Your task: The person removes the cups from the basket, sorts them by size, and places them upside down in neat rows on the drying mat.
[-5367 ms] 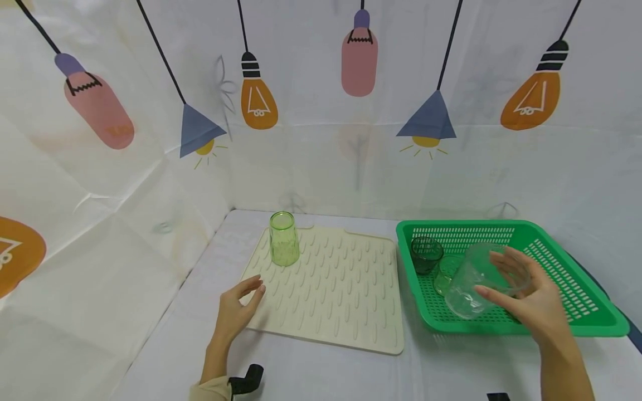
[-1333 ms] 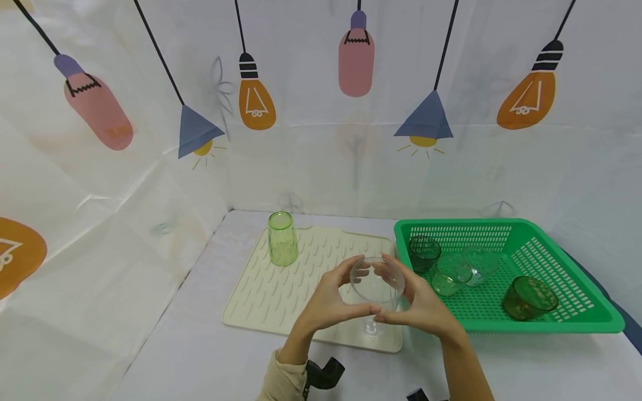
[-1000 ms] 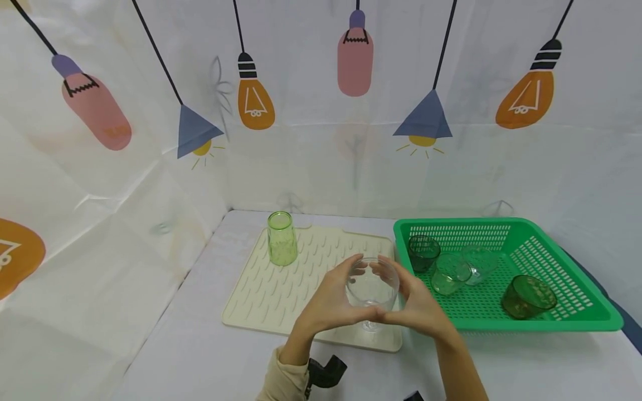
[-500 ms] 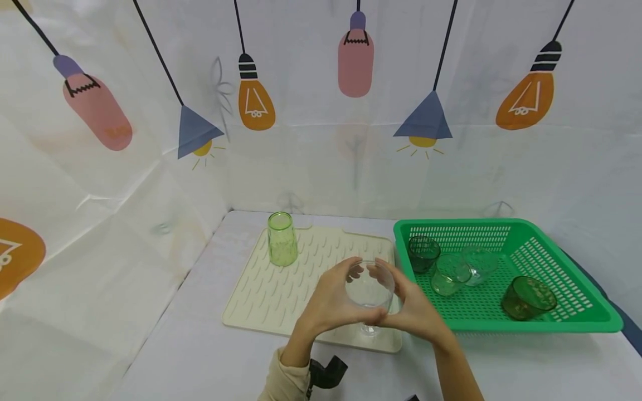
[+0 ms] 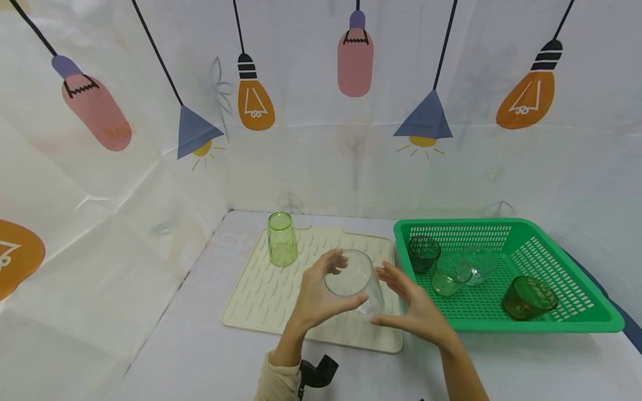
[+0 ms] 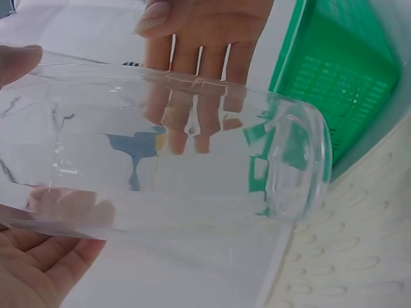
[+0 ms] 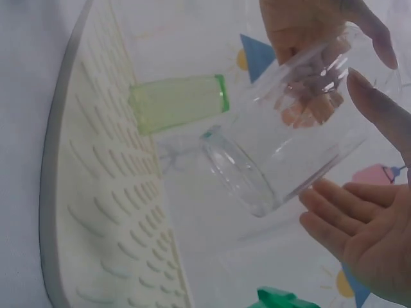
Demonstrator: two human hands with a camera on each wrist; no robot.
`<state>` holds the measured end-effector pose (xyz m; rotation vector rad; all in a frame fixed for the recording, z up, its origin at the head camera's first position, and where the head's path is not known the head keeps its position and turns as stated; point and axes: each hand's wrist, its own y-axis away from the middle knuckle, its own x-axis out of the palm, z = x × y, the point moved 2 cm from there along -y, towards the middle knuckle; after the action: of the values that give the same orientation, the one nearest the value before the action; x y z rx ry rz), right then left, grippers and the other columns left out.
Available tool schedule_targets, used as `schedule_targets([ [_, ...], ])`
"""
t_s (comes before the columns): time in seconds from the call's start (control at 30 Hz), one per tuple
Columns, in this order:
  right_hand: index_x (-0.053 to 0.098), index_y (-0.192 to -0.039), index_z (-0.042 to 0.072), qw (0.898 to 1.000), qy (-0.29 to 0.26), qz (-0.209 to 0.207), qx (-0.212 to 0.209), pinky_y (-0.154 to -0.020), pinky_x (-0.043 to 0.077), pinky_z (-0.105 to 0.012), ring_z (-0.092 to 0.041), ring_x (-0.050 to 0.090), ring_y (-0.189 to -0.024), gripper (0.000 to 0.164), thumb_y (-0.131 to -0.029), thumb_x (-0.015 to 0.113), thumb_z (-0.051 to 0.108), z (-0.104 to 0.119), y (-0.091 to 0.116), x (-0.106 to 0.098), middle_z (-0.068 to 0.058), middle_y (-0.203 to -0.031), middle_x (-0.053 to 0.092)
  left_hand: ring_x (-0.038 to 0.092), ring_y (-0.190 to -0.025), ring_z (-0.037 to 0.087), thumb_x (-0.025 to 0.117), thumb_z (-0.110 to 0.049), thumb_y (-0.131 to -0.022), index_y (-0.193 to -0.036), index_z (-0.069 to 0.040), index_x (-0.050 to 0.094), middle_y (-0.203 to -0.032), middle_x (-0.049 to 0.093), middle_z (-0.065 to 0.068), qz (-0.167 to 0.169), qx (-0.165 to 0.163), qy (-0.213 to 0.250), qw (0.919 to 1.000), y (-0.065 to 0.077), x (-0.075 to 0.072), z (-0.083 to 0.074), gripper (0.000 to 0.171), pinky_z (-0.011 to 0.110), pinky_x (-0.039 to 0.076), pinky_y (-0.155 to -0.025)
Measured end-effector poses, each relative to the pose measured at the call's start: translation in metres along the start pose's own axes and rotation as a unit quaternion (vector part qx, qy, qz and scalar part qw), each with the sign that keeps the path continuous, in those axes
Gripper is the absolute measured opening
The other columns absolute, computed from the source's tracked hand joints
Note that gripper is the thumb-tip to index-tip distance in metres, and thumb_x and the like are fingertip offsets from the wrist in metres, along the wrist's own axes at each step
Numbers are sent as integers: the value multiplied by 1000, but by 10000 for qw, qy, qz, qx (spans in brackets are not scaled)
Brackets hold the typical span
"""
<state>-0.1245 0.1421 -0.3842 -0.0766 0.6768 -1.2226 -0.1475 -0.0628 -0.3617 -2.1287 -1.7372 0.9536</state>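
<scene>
My left hand grips a large clear drinking glass near its rim, thumb on one side and fingers on the other. The glass leans, its thick base pointing down and to the right in the head view, above the cream drying mat. Beside the glass, my right hand has its fingers spread and relaxed; in the right wrist view its fingertips lie right by the glass wall. A light green glass stands upside down on the mat's back left corner.
To the right of the mat sits a green plastic basket. Inside are a dark glass, a pale green glass, a clear glass and a brownish-green glass. A printed white sheet hangs behind the table.
The right hand earlier held the clear glass over the basket. Both hands then held it over the mat. Now the right hand has come off it, and the left has tilted it and shifted it left.
</scene>
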Motion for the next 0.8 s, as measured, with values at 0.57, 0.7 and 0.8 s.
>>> schedule_targets([
  [0.57, 31, -142, -5, 9988, -56, -57, 474, -101, 34, -11, -37, 43, -126, 91, -70, 83, 14, -13, 7, 0, -23, -137, 46, 57, -106, 38, 77, 2, -70, -130, 7, 44, -115, 58, 23, -156, 227, 1323, 9908, 2, -8, 9, 68, 42, 49, -90],
  [0.7, 32, -142, -5, 9980, -114, -23, 618, -100, 32, -10, -39, 40, -129, 91, -71, 83, 15, -15, 8, 0, -22, -139, 45, 56, -106, 42, 78, -8, -74, -130, 9, 43, -115, 57, 26, -202, 281, 1586, 9867, 2, -9, 11, 68, 41, 49, -92],
  [0.8, 32, -141, -7, 9971, -166, 21, 749, -98, 30, -8, -40, 36, -131, 89, -71, 83, 15, -16, 8, 1, -25, -141, 41, 55, -106, 45, 77, -25, -78, -129, 13, 41, -115, 54, 32, -229, 320, 1753, 9837, 1, -9, 10, 74, 38, 48, -93],
])
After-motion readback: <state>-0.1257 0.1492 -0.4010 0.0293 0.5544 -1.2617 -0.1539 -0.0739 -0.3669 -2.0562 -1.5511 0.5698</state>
